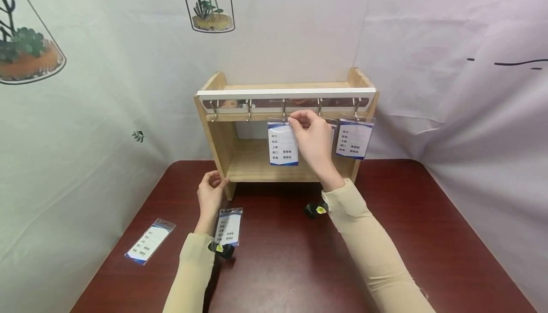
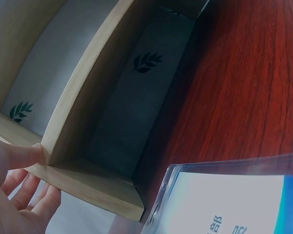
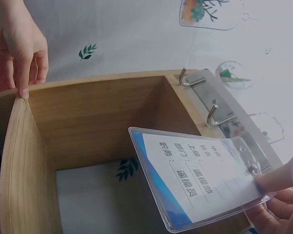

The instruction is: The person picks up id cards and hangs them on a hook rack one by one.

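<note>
My right hand (image 1: 314,144) pinches a clear-sleeved name badge (image 1: 282,144) by its top edge, just below the middle hook (image 1: 284,107) of a wooden shelf (image 1: 257,175). In the right wrist view the badge (image 3: 195,180) is tilted, with the thumb over its slotted end. Down at the shelf's lower left corner, my left hand (image 1: 210,199) grips the side panel, thumb on the front edge and fingers round the outside, as the left wrist view shows. One badge (image 1: 354,139) hangs from the rightmost hook; another (image 1: 333,130) beside it is mostly hidden behind my right hand.
Two more badges lie on the dark red table (image 1: 274,265): one (image 1: 151,242) at the left, one (image 1: 229,222) beside my left wrist. Two hooks on the left of the rail (image 1: 265,93) bear no badge. A pale printed curtain (image 1: 128,65) surrounds the table.
</note>
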Motion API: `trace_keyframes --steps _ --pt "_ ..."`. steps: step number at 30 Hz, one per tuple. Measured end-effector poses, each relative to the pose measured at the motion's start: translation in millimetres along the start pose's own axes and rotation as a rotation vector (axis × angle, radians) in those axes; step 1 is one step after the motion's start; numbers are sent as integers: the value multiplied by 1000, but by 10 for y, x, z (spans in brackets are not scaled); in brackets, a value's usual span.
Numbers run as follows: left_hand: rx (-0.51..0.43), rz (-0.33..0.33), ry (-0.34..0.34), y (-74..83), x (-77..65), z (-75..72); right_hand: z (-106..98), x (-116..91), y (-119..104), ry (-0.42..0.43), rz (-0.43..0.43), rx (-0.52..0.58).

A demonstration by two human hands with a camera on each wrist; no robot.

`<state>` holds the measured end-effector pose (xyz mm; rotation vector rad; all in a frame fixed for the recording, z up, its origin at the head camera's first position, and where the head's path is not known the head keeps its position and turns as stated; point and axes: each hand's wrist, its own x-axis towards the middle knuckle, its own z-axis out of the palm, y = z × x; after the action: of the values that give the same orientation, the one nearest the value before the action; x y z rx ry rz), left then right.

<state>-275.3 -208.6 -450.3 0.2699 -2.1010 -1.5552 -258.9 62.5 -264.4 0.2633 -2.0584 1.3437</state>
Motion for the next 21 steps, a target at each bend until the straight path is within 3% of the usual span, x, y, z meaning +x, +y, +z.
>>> trace_keyframes --steps 21 --pt "-4 -2 1 15 -11 3 41 -17 -13 39 16 31"
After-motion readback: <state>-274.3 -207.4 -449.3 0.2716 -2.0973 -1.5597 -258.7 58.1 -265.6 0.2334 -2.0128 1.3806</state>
